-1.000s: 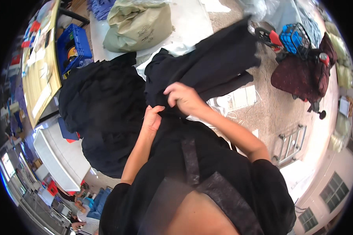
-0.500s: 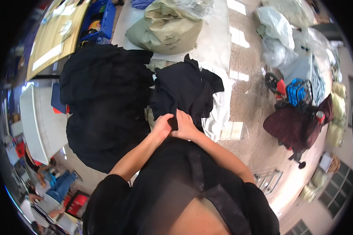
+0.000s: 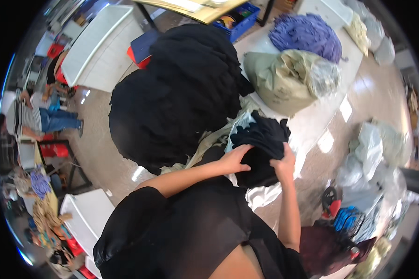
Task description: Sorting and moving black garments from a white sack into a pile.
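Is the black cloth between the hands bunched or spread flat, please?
The black cloth is bunched at its far part, where crumpled folds show; nearer, too dark to tell.

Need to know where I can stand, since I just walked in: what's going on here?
Someone in a black top is handling a bunched black cloth, the left hand on its left side and the right hand gripping its right. A much bigger dark cloth pile lies to the left. Beyond the hands, a tan sack stands near a heap of purple cloth.
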Motion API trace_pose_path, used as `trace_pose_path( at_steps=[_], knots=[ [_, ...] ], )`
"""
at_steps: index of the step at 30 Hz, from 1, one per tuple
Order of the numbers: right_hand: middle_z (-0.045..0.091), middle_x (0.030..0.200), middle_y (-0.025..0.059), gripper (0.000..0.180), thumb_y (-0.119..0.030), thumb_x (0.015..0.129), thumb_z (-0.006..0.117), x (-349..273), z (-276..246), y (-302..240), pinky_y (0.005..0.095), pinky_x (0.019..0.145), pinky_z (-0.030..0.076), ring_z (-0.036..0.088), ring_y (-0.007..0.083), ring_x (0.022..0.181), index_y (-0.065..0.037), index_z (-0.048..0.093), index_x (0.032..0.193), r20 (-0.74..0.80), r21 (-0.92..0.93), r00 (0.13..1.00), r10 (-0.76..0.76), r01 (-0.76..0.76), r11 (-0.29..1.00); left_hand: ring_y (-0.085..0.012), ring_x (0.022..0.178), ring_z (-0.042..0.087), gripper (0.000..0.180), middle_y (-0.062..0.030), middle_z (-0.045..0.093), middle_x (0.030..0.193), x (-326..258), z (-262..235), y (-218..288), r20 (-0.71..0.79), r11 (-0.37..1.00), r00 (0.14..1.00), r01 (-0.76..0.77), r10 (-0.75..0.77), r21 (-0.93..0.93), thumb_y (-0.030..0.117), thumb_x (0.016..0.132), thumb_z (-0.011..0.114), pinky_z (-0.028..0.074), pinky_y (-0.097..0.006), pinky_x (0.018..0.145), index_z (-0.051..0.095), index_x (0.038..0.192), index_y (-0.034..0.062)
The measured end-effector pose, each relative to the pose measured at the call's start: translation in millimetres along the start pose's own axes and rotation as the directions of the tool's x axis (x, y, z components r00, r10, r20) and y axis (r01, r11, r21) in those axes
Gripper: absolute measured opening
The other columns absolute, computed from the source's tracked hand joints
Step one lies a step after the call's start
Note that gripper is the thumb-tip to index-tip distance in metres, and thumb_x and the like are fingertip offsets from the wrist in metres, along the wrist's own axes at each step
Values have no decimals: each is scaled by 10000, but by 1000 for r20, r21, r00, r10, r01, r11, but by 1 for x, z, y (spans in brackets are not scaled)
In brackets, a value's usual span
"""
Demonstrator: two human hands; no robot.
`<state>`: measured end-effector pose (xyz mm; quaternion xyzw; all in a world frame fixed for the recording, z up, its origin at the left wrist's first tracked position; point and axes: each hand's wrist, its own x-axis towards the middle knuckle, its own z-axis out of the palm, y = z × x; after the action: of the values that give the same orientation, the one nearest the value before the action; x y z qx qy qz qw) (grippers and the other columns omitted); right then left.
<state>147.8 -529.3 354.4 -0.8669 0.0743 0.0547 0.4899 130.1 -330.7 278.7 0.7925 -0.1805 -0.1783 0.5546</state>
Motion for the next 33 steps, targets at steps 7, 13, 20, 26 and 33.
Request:
trace_pose_path(
  at_steps=[7, 13, 20, 26, 33],
  knots=[
    [580, 710, 76, 341, -187, 536, 628, -38, -51, -214, 329, 672, 438, 573, 237, 677, -32, 586, 837, 248, -61, 720, -648, 679, 731, -408, 1228, 370, 751, -221, 369, 1326, -22, -71, 3, -439, 891, 809, -213, 391, 402, 183, 683, 728, 311, -455, 1026, 357, 1316, 22],
    [508, 639, 32, 204, -211, 636, 606, -22, 22, -318, 322, 599, 406, 517, 214, 616, -122, 426, 601, -57, 566, 707, -705, 605, 560, -291, 1074, 550, 655, -176, 544, 1187, -28, -199, 28, -435, 927, 865, -343, 249, -151, 231, 755, 707, 411, -346, 940, 406, 1291, 5],
    [577, 894, 47, 312, -255, 696, 642, 114, 176, -435, 280, 833, 441, 553, 172, 888, -38, 587, 913, 391, 920, 221, -894, -57, 388, -125, 905, 581, 269, -53, 660, 964, -136, -317, -58, -347, 552, 938, -293, 7, -781, 140, 797, 580, 456, -264, 823, 639, 1011, -13],
    [581, 707, 12, 605, -55, 666, 640, 212, 440, -563, 241, 640, 460, 533, 75, 647, -61, 533, 1261, 875, 375, 30, -483, 590, 715, -275, 1173, 502, 540, -133, 542, 1252, -187, -383, -86, -466, 6, 658, -574, -591, -819, 364, 856, 597, 394, -375, 1007, 500, 1260, 19],
    [487, 1243, 177, 656, -368, 701, 646, 191, 621, -331, 534, 888, 412, 492, 383, 1108, -121, 445, 1274, 678, -241, 545, -493, 799, 552, -326, 1192, 474, 754, -245, 473, 1290, -218, -395, -291, -609, 605, 44, 181, -792, -775, 261, 786, 677, 383, -356, 986, 315, 1321, -127]
  ],
)
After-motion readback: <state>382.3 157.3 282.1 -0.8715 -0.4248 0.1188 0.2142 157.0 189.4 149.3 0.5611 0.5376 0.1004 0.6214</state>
